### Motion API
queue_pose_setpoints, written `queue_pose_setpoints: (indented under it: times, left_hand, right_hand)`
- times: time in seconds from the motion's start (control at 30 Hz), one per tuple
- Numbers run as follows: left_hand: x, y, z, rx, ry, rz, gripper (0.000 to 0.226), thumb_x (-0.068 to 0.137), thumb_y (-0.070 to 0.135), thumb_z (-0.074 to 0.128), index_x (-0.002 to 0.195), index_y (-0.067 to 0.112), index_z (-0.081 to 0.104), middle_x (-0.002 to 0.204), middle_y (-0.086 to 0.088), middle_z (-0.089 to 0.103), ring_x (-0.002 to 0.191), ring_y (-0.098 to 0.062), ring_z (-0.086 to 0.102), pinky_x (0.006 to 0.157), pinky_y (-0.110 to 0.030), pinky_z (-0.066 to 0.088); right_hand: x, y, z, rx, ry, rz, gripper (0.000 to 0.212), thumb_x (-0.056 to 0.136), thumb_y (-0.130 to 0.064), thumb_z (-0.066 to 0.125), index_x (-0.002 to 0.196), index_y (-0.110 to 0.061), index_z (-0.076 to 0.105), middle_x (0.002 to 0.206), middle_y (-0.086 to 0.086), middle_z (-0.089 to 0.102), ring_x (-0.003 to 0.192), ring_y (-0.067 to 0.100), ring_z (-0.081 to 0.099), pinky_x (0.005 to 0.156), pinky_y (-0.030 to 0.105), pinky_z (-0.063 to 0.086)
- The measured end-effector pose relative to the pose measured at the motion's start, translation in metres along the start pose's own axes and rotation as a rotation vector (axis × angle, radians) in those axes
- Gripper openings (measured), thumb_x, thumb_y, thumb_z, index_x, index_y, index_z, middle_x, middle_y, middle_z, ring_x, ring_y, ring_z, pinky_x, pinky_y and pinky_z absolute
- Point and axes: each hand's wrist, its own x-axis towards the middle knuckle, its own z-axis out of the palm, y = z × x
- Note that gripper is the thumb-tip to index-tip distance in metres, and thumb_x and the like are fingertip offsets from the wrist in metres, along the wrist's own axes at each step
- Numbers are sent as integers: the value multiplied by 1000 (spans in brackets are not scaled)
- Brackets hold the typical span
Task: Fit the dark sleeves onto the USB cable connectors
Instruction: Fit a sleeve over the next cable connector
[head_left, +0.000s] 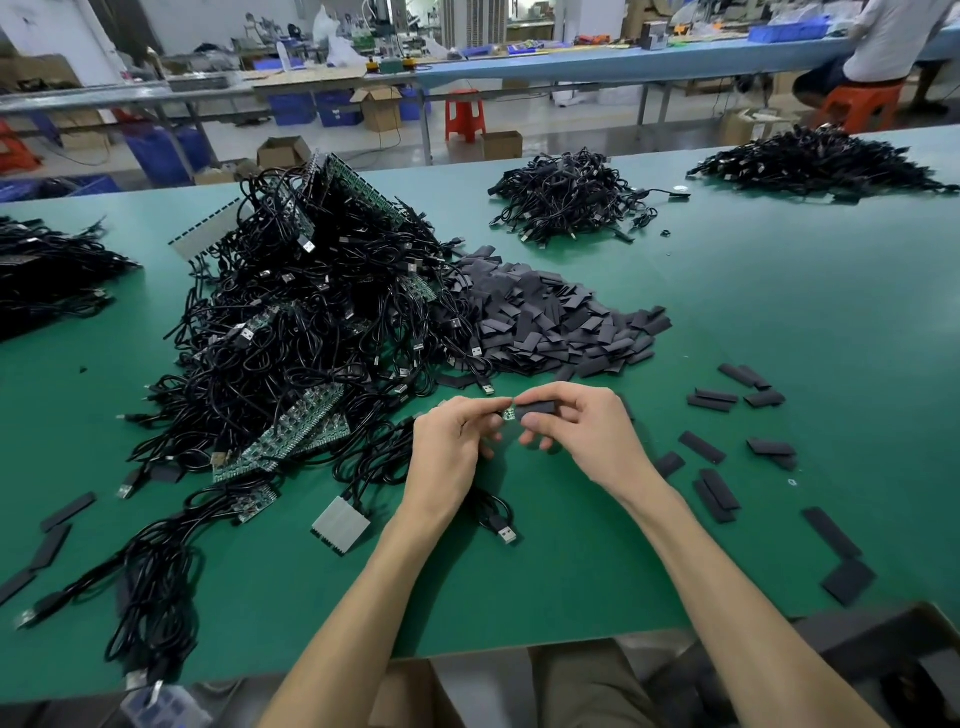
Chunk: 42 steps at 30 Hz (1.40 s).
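Observation:
Over the green table, my right hand pinches a dark flat sleeve between thumb and fingers. My left hand pinches the small green circuit-board end of a black cable, and that end meets the sleeve's open mouth. The cable runs down under my left wrist to a USB plug lying on the table. A heap of loose dark sleeves lies just beyond my hands. To its left is a big tangle of black USB cables with green boards.
Loose sleeves are scattered to the right of my hands and at the left edge. Further cable piles lie at the back, far right and far left. A grey ribbed block lies near my left forearm. A person on an orange stool sits at the back right.

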Motion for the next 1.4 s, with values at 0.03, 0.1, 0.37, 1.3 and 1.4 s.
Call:
queue_pose_setpoints:
  times: [0.03, 0.1, 0.37, 1.3, 1.4]
  left_hand:
    - [-1, 0, 0, -7, 6, -8, 36, 96, -8, 59, 109, 18, 80, 80, -3, 71, 56, -8, 60, 62, -14, 47]
    - [-2, 1, 1, -12, 10, -11, 37, 95, -10, 57, 108, 15, 80, 78, 0, 70, 55, -1, 59, 59, -12, 46]
    - [0, 3, 2, -83, -46, -10, 35, 95, -7, 62, 114, 20, 75, 80, 7, 74, 69, -8, 68, 64, -26, 57]
    - [3, 5, -2, -185, -209, -42, 35, 108, 21, 51, 77, 11, 65, 64, 5, 63, 59, -12, 57, 63, -24, 45]
    - [2, 5, -3, -203, -244, -24, 35, 108, 22, 52, 78, 7, 64, 66, 4, 63, 59, -15, 58, 64, -27, 45]
  right_hand:
    - [0, 0, 0, 6, -4, 1, 22, 90, 5, 71, 101, -15, 75, 81, 9, 78, 72, 23, 75, 63, 25, 55]
    - [0, 0, 0, 13, -9, 0, 23, 90, 4, 72, 101, -16, 75, 79, 10, 77, 72, 25, 74, 63, 25, 55]
    - [1, 1, -1, 59, -25, -23, 20, 90, 2, 72, 103, -13, 74, 83, 10, 78, 75, 30, 75, 65, 29, 57]
    - [-2, -5, 7, 482, 43, -35, 25, 82, -12, 74, 104, 0, 69, 89, 16, 74, 76, 23, 73, 73, 25, 57]
    - [-2, -4, 7, 451, 45, -39, 24, 81, -10, 74, 102, 0, 70, 82, 13, 73, 73, 21, 71, 67, 23, 55]
